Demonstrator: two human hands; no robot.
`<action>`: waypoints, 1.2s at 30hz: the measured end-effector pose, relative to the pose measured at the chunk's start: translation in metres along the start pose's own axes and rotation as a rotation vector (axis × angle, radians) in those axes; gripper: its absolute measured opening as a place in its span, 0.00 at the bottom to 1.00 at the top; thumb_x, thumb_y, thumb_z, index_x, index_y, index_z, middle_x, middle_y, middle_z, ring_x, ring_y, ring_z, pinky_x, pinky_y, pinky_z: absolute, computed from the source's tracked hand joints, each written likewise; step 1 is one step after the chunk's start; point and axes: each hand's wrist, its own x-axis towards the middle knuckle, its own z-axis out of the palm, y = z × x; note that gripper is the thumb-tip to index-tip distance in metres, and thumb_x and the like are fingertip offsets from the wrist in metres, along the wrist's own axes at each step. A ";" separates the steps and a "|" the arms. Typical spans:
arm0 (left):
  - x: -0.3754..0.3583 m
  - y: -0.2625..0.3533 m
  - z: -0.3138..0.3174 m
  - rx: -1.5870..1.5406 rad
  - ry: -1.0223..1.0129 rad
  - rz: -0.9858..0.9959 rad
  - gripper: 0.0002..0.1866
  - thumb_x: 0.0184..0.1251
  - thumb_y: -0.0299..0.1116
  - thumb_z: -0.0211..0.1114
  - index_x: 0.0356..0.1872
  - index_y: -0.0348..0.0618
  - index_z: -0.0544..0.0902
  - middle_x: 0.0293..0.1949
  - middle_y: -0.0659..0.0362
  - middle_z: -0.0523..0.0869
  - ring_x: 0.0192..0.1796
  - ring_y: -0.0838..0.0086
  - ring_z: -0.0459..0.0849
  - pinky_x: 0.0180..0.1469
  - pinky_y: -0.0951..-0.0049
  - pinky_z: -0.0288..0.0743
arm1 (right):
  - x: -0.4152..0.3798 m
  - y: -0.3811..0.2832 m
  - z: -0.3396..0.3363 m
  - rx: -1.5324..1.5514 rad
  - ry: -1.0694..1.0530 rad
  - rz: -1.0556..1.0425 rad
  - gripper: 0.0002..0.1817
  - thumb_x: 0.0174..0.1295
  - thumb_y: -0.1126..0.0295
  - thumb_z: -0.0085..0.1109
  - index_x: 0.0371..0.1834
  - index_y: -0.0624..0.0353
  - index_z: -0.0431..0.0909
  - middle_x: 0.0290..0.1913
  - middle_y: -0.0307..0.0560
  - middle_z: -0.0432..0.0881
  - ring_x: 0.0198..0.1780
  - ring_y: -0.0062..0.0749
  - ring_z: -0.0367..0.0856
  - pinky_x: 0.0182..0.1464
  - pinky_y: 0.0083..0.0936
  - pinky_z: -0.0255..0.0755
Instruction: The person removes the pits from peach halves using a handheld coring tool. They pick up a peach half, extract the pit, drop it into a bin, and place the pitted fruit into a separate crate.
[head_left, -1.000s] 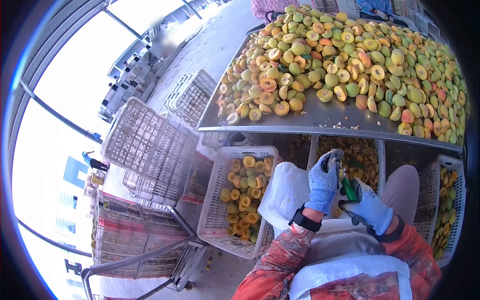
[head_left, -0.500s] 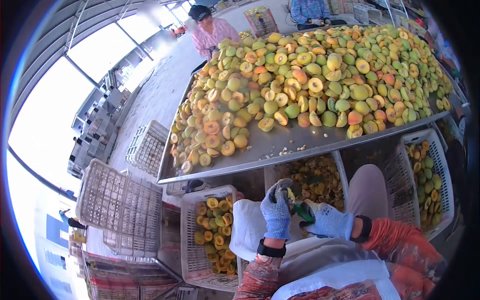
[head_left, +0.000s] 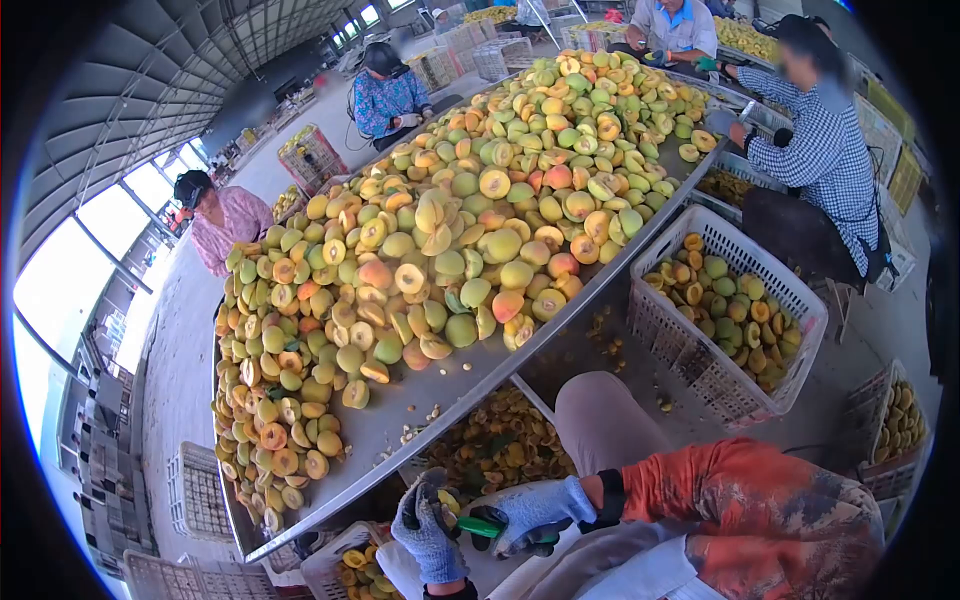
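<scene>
My left hand, in a blue-grey knitted glove, is low in the view with its fingers curled around a small yellow-green peach piece, mostly hidden by the fingers. Beside it, my right hand, gloved alike, is closed on a green-handled tool that points at the fruit; its working end is hard to make out. Both hands are above my lap, just off the table's near edge. Heaped on the metal table are many halved peaches, green, yellow and reddish, some showing cut faces.
Below the table edge lies a bin of peach scraps. A white crate of peach halves stands to my right, and another crate is at lower left. Co-workers sit around the table, one in a checked shirt at the right.
My view has swung to the right, bringing co-workers and the right-hand crate into sight. Both hands remain close together around the fruit and the green-handled tool.
</scene>
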 end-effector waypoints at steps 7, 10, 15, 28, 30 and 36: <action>0.035 -0.009 0.012 -0.220 -0.197 -0.226 0.17 0.58 0.36 0.56 0.37 0.29 0.81 0.28 0.49 0.84 0.23 0.63 0.83 0.28 0.71 0.78 | 0.000 0.000 -0.011 0.472 -0.087 -0.207 0.22 0.53 0.67 0.64 0.51 0.56 0.70 0.26 0.35 0.73 0.17 0.15 0.69 0.16 0.14 0.64; 0.039 0.009 0.019 -0.550 -0.094 -0.579 0.18 0.62 0.41 0.53 0.37 0.34 0.80 0.20 0.48 0.81 0.19 0.62 0.79 0.25 0.68 0.76 | 0.004 0.013 -0.024 0.628 -0.123 -0.143 0.12 0.59 0.68 0.58 0.45 0.57 0.76 0.25 0.28 0.75 0.23 0.09 0.70 0.21 0.09 0.62; 0.056 -0.054 0.021 -0.854 -0.008 -0.623 0.14 0.64 0.39 0.56 0.39 0.38 0.79 0.36 0.53 0.82 0.32 0.66 0.82 0.34 0.68 0.79 | 0.009 -0.019 -0.033 0.363 0.149 -0.107 0.09 0.62 0.60 0.55 0.39 0.51 0.76 0.23 0.29 0.75 0.22 0.14 0.72 0.21 0.14 0.62; 0.053 -0.062 -0.011 -1.085 -0.033 -0.556 0.27 0.64 0.45 0.54 0.58 0.37 0.69 0.55 0.45 0.72 0.53 0.57 0.75 0.55 0.62 0.73 | 0.049 -0.034 -0.022 -1.403 0.859 -0.431 0.22 0.50 0.66 0.58 0.49 0.60 0.69 0.38 0.55 0.76 0.33 0.47 0.78 0.35 0.40 0.71; 0.051 -0.045 -0.010 -1.231 0.050 -0.643 0.27 0.65 0.46 0.52 0.59 0.37 0.68 0.54 0.45 0.74 0.53 0.58 0.75 0.54 0.64 0.72 | 0.056 -0.034 -0.018 -1.679 0.883 -0.491 0.22 0.53 0.67 0.51 0.53 0.60 0.68 0.36 0.51 0.76 0.28 0.41 0.77 0.29 0.38 0.69; 0.027 -0.021 -0.014 -1.158 0.149 -0.535 0.22 0.64 0.42 0.53 0.52 0.36 0.74 0.45 0.50 0.79 0.47 0.60 0.78 0.49 0.64 0.75 | 0.050 -0.031 0.015 -1.349 0.605 -0.301 0.20 0.52 0.66 0.55 0.49 0.58 0.69 0.32 0.54 0.79 0.30 0.46 0.79 0.31 0.39 0.71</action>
